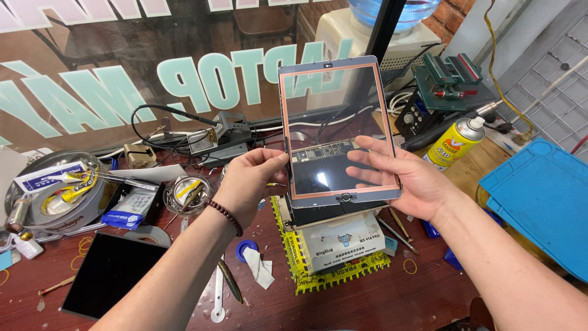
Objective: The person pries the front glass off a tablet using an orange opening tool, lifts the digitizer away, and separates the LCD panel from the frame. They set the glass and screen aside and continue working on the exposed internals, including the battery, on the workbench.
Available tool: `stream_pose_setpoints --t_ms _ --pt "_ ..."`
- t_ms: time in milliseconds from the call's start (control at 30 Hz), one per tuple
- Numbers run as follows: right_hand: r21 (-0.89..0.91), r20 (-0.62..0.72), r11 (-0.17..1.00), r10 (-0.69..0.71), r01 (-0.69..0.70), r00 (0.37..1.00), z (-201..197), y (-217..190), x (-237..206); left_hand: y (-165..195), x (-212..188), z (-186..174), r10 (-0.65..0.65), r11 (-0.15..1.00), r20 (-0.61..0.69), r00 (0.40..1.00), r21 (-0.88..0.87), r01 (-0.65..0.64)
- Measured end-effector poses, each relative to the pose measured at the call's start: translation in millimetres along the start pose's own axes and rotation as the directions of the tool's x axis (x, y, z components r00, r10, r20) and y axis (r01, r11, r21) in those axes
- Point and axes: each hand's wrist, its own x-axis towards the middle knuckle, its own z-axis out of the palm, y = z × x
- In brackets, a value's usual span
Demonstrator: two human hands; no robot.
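Right now I have both hands raised above the bench, holding a tablet glass panel [337, 129] upright between them. My left hand [251, 181] grips the panel's left edge low down, thumb and fingers pinched on the rim, a dark bead bracelet [225, 216] on that wrist. My right hand [401, 178] supports the right edge and lower right corner, fingers spread flat behind the glass and showing through it, thumb pressed on the front border. The panel is see-through with a pale frame and a copper-coloured line inside it; its round button hole sits at the near end.

Just below the panel, an opened tablet body [324, 160] lies on a small box [340, 242], which rests on yellow-and-black tape-patterned wrapping [324, 279]. To the near left, a dark flat screen [113, 273] lies on the red-brown bench [392, 303]. To the right sit a yellow spray can [453, 144] and a blue work mat [542, 199]. On the far left, a round tin [52, 190] holds tubes.
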Motion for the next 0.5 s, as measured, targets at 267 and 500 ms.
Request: stream_pose_setpoints --t_ms 267,500 --pt "0.01 0.001 1.0 -0.001 0.001 1.0 -2.6 0.6 -1.6 -3.8 1.8 -1.4 -0.029 0.999 0.004 1.0 -0.035 0.029" --pt "0.014 0.004 1.0 0.003 -0.003 1.0 -0.2 0.0 -1.5 -2.2 0.6 -1.1 0.002 1.0 -0.02 1.0 -0.024 -0.003"
